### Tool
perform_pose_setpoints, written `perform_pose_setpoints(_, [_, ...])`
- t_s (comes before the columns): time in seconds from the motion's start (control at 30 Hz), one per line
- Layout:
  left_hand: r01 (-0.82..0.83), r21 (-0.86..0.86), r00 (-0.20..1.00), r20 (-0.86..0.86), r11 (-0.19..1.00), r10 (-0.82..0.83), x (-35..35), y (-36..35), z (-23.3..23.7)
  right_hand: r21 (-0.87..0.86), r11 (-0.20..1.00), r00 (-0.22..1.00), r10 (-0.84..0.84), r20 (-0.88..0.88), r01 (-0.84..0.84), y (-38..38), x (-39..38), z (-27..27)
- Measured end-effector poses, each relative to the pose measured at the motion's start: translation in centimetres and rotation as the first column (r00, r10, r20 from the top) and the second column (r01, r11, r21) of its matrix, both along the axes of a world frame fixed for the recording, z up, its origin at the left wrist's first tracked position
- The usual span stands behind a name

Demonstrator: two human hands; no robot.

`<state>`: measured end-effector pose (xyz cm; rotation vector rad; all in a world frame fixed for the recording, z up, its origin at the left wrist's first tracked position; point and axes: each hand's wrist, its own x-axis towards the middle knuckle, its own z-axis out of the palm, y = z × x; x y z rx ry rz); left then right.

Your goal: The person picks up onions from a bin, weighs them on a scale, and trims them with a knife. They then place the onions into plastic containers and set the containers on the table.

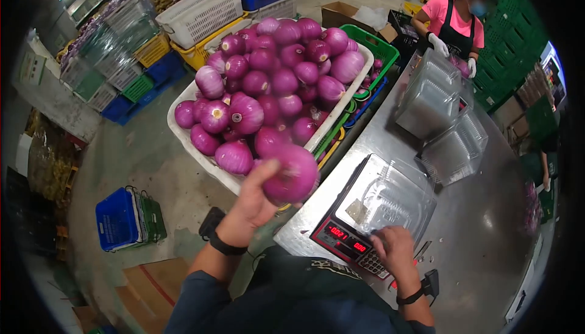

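We grip onion [292, 175] w/ L hand [253, 203], at crate's [210, 169] 5 o'clock | R hand [396, 252] on scale [341, 239], fingers curled, can't tell if grasping | box [384, 197] at its 12 o'clock.

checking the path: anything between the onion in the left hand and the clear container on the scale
Nothing visible between the onion and the clear container; the right hand sits at its near edge, off that line.

We see a grey concrete floor [146, 157] at nine o'clock, a blue plastic crate [116, 218] standing on it at eight, a brushed steel worktable [481, 224] at four, and stacked green plastic crates [518, 11] at two.
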<state>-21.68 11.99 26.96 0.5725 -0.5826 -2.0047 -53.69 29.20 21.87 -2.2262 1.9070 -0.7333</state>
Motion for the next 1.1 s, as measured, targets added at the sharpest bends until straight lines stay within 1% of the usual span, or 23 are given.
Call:
perform_pose_setpoints(0.03, [0.060, -0.016, 0.997, 0.046, 0.998, -0.059, -0.9, 0.3, -0.6, 0.021, 1.000, 0.997, -0.020, 0.080, 0.019, 0.0, 1.1, 0.9])
perform_pose_setpoints(0.1, [0.151, -0.008, 0.978, 0.148, 0.989, -0.148, -2.8, 1.5, -0.6, -0.049, 0.998, 0.970, -0.024, 0.244, 0.037, -0.5, 2.9, 2.0])
perform_pose_setpoints(0.13, [0.181, 0.014, 0.962, 0.203, 0.983, -0.181, -3.9, 2.3, -0.1, -0.053, 0.998, 0.971, -0.021, 0.238, 0.035, -1.2, 4.3, 3.4])
perform_pose_setpoints(0.2, [0.210, -0.033, 0.938, 0.288, 0.977, -0.192, -6.4, 3.6, -0.8, -0.047, 0.999, 0.884, 0.011, 0.467, 0.012, -2.8, 6.8, 6.6])
perform_pose_setpoints(0.27, [0.348, -0.031, 0.902, 0.285, 0.937, -0.325, -7.5, 4.6, -0.6, -0.074, 0.997, 0.914, 0.040, 0.403, -0.011, -4.2, 7.3, 6.6])
perform_pose_setpoints(0.3, [0.419, -0.113, 0.863, 0.358, 0.901, -0.356, -7.4, 4.7, -0.3, -0.094, 0.995, 0.939, 0.066, 0.339, -0.037, -4.7, 7.5, 6.3])
perform_pose_setpoints(0.33, [0.487, -0.190, 0.820, 0.434, 0.853, -0.372, -7.1, 4.6, 0.2, -0.134, 0.991, 0.931, 0.061, 0.359, -0.013, -5.0, 7.1, 5.9])
perform_pose_setpoints(0.37, [0.598, -0.162, 0.750, 0.458, 0.785, -0.477, -6.4, 4.1, 0.8, -0.024, 0.999, 0.784, -0.016, 0.621, 0.039, -4.9, 7.0, 5.5])
perform_pose_setpoints(0.4, [0.675, -0.097, 0.664, 0.511, 0.731, -0.546, -5.4, 3.4, 1.6, 0.106, 0.993, 0.565, -0.118, 0.817, 0.054, -4.3, 6.9, 5.0])
perform_pose_setpoints(0.43, [0.615, -0.301, 0.655, 0.709, 0.729, -0.260, -3.7, 2.7, 2.3, 0.101, 0.991, 0.486, -0.134, 0.864, 0.092, -4.1, 6.1, 4.4])
perform_pose_setpoints(0.47, [0.577, -0.494, 0.601, 0.796, 0.650, 0.072, -1.7, 1.9, 3.1, 0.161, 0.977, 0.269, -0.195, 0.943, 0.141, -3.7, 5.6, 4.4])
perform_pose_setpoints(0.53, [0.428, -0.534, 0.503, 0.811, 0.729, 0.299, 1.5, -0.3, 5.4, 0.197, 0.950, 0.295, -0.266, 0.918, 0.243, -2.7, 3.3, 2.7])
perform_pose_setpoints(0.6, [0.244, -0.669, 0.370, 0.734, 0.702, 0.570, 4.9, -3.3, 5.6, 0.211, 0.931, 0.311, -0.304, 0.901, 0.299, -1.3, 1.3, 0.9])
perform_pose_setpoints(0.67, [0.275, -0.719, 0.022, 0.668, 0.638, 0.744, 8.6, -7.0, 4.7, 0.221, 0.906, 0.322, -0.344, 0.882, 0.361, -1.1, 0.6, -0.1])
perform_pose_setpoints(0.73, [0.445, -0.731, -0.142, 0.513, 0.518, 0.846, 11.7, -9.7, 3.4, 0.278, 0.882, 0.324, -0.409, 0.853, 0.381, -0.1, 0.2, -0.8])
perform_pose_setpoints(0.77, [0.523, -0.695, -0.175, 0.480, 0.494, 0.860, 12.9, -10.7, 2.7, 0.245, 0.887, 0.392, -0.402, 0.827, 0.392, 0.1, -0.2, -1.7])
perform_pose_setpoints(0.8, [0.606, -0.653, -0.177, 0.446, 0.455, 0.877, 13.3, -12.1, 1.5, 0.272, 0.885, 0.359, -0.411, 0.838, 0.377, -0.1, 0.2, -1.6])
perform_pose_setpoints(0.83, [0.627, -0.606, -0.223, 0.462, 0.489, 0.859, 12.6, -12.7, 1.3, 0.277, 0.872, 0.451, -0.453, 0.769, 0.403, 0.0, -0.5, -3.0])
perform_pose_setpoints(0.87, [0.651, -0.555, -0.269, 0.471, 0.519, 0.840, 12.1, -13.1, 1.4, 0.252, 0.853, 0.583, -0.501, 0.639, 0.457, -0.2, -0.5, -3.1])
perform_pose_setpoints(0.93, [0.654, -0.555, -0.248, 0.485, 0.514, 0.839, 13.0, -14.8, -0.6, 0.167, 0.846, 0.733, -0.525, 0.433, 0.507, -0.6, 0.2, -2.2])
perform_pose_setpoints(1.0, [0.585, -0.584, -0.181, 0.582, 0.563, 0.793, 13.6, -15.6, -1.1, 0.114, 0.881, 0.821, -0.470, 0.323, 0.459, -0.9, -0.1, -2.5])
perform_pose_setpoints(1.07, [0.513, -0.644, -0.180, 0.566, 0.568, 0.805, 13.5, -14.9, -0.4, 0.056, 0.854, 0.796, -0.503, 0.336, 0.517, -0.2, -0.1, -2.1])
perform_pose_setpoints(1.1, [0.397, -0.698, -0.164, 0.585, 0.596, 0.794, 13.7, -14.4, 0.0, 0.062, 0.846, 0.787, -0.517, 0.336, 0.530, 0.1, -0.5, -1.4])
